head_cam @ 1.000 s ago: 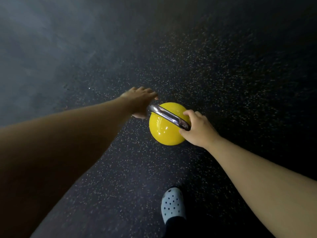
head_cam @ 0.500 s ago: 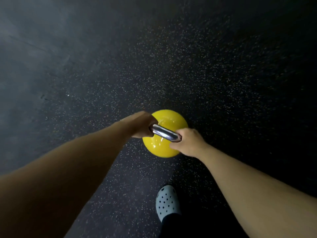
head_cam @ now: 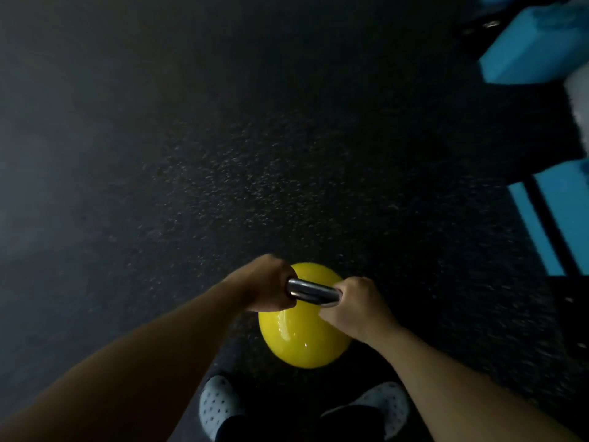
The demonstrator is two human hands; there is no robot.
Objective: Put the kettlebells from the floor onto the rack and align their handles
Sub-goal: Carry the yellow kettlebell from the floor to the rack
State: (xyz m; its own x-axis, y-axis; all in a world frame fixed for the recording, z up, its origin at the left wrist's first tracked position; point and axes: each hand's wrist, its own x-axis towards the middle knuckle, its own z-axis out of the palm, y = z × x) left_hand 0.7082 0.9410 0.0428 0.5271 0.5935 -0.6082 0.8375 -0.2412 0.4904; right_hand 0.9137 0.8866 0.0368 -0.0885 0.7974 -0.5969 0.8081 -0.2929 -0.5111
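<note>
Head view: both hands' fingers curled tight round kettlebell (head_cam: 302, 333) handle (head_cam: 312, 292), left hand (head_cam: 267, 287), right hand (head_cam: 357, 306).

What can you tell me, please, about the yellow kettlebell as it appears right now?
The yellow kettlebell has a glossy, rounded yellow body that catches highlights, topped by a shiny chrome-looking handle. It sits upright in pose, handle uppermost. The left hand and right hand each wrap one end of the handle, leaving its middle bare. It hangs above the dark speckled floor, just ahead of the person's shoes.
</note>
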